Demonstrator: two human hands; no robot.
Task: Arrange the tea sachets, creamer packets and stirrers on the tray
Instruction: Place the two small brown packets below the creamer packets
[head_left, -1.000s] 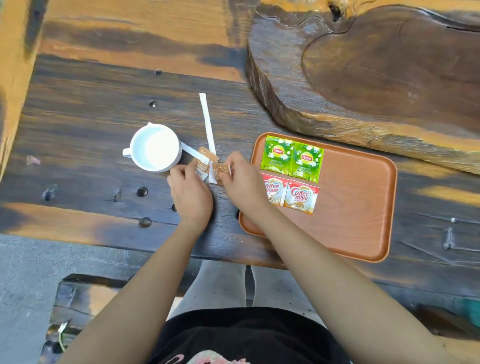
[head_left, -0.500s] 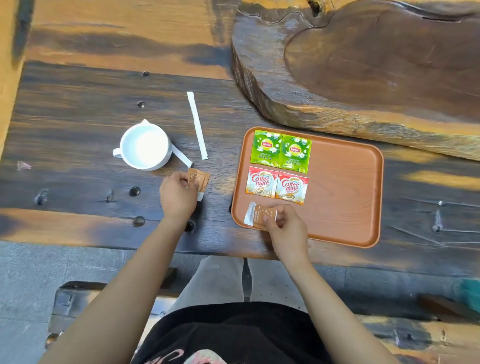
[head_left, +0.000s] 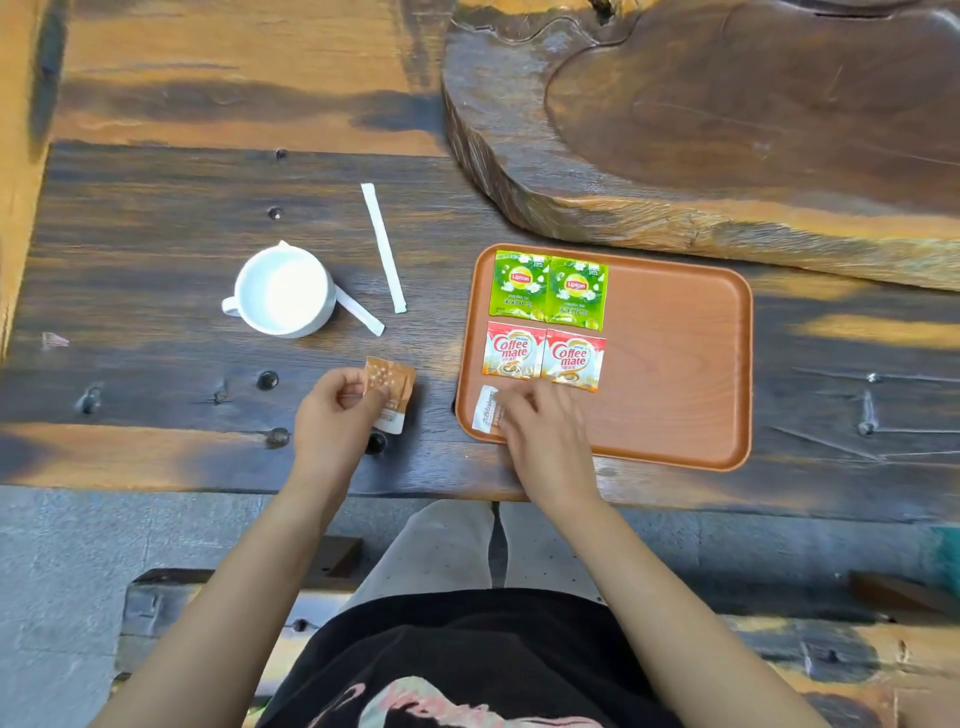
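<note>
right hand (head_left: 540, 431) pressing packet (head_left: 487, 408) on tray (head_left: 675, 364), long axis front-to-back

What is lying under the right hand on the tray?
Under the right hand a small packet lies on the orange tray, below the two creamer packets. Only its white left end shows; the fingers cover the rest, so its full print cannot be seen.
</note>
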